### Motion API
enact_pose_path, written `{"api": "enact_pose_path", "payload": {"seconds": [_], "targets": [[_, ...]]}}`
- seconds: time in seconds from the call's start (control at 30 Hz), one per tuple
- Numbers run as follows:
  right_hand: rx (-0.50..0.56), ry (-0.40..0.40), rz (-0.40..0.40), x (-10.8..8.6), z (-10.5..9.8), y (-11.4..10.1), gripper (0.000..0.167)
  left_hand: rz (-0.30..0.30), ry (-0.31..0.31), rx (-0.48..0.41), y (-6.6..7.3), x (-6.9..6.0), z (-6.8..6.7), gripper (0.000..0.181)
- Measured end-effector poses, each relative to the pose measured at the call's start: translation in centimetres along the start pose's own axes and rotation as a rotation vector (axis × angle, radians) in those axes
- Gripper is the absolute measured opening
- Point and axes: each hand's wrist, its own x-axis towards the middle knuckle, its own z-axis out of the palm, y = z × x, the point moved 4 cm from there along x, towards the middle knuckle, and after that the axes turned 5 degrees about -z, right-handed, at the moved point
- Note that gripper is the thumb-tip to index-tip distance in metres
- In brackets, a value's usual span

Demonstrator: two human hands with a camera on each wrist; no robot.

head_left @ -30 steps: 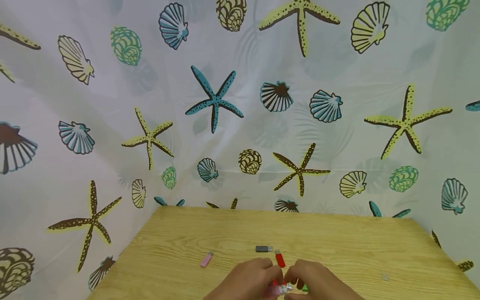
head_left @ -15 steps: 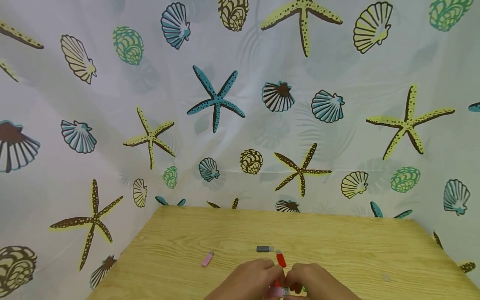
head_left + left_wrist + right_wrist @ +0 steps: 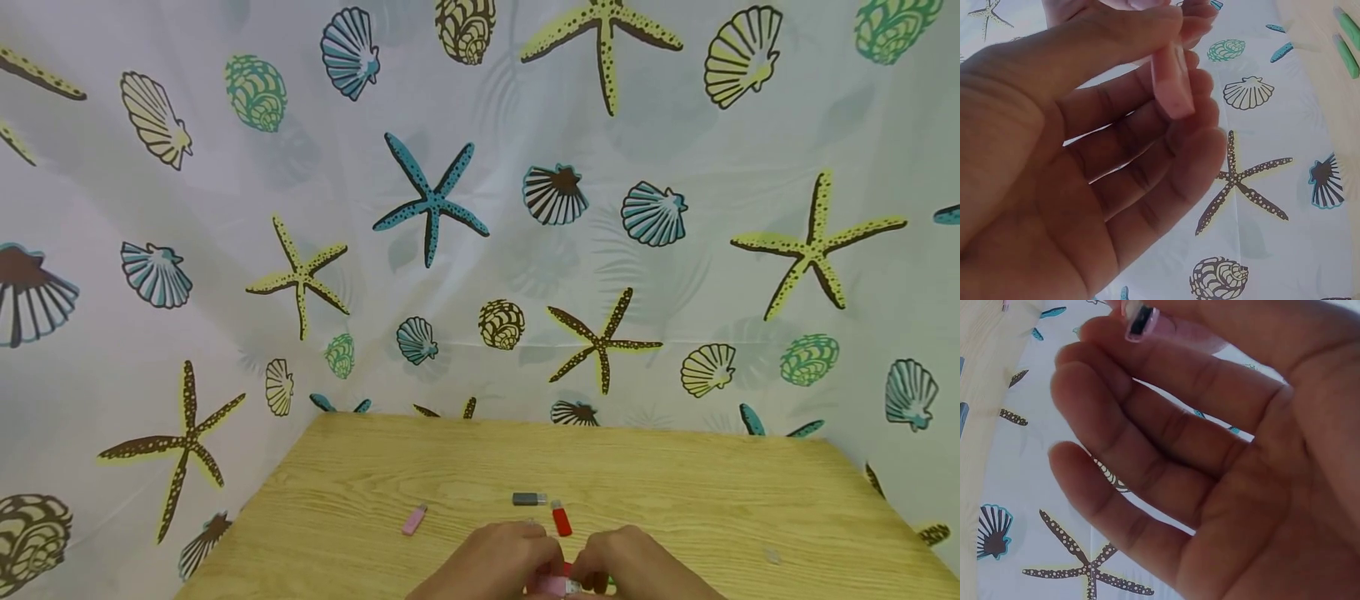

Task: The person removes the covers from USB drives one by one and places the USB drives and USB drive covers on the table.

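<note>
Near the table's front edge in the head view, my left hand [image 3: 491, 562] pinches a pink USB stick [image 3: 551, 585] between thumb and fingers. The left wrist view shows the stick's pink body [image 3: 1172, 90] at the fingertips, other fingers loosely bent. My right hand [image 3: 637, 567] meets the metal connector end from the right. In the right wrist view, its thumb and index finger pinch a small clear piece [image 3: 1149, 326] with something dark inside; whether this is a separate cap is unclear. A red object [image 3: 567, 568] shows behind the pink stick, between the hands.
On the wooden table [image 3: 675, 475] lie another pink stick [image 3: 414, 520], a grey stick [image 3: 528, 499], a red stick [image 3: 561, 518] and a small clear piece [image 3: 772, 555]. Green sticks [image 3: 1346, 55] show in the left wrist view. A shell-patterned curtain [image 3: 480, 275] surrounds the table.
The right hand came in against the stick's connector end, and the two hands now stand slightly farther apart. A small clear thing now shows just above the left hand.
</note>
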Motion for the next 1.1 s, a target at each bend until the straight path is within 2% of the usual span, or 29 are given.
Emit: {"api": "enact_pose_path", "payload": {"seconds": [0.2,0.27,0.47,0.53,0.73,0.97,1.1], "targets": [[0.038,0.013,-0.060,-0.27,-0.07,-0.29,0.017,0.051,-0.003,-0.087,0.03,-0.14,0.09,0.013],[0.041,0.008,-0.045,-0.27,-0.06,-0.33,0.018,0.049,-0.012,-0.103,0.02,-0.18,0.15,0.014],[0.047,-0.014,0.040,-0.18,-0.01,-0.24,0.020,0.024,-0.027,-0.105,0.05,-0.24,0.18,0.012],[0.046,-0.013,0.029,-0.23,-0.01,-0.26,0.020,0.033,-0.021,-0.106,0.10,-0.29,0.12,0.012],[0.007,0.026,-0.086,-0.50,-0.21,-0.51,0.017,0.066,-0.014,-0.106,0.13,-0.22,-0.07,0.014],[0.015,0.002,-0.004,-0.36,-0.16,-0.20,0.020,0.023,-0.017,-0.084,0.07,-0.09,-0.02,0.012],[0.008,0.011,-0.069,-0.43,-0.17,-0.31,0.016,0.021,-0.015,-0.099,0.10,-0.17,-0.07,0.011]]}}
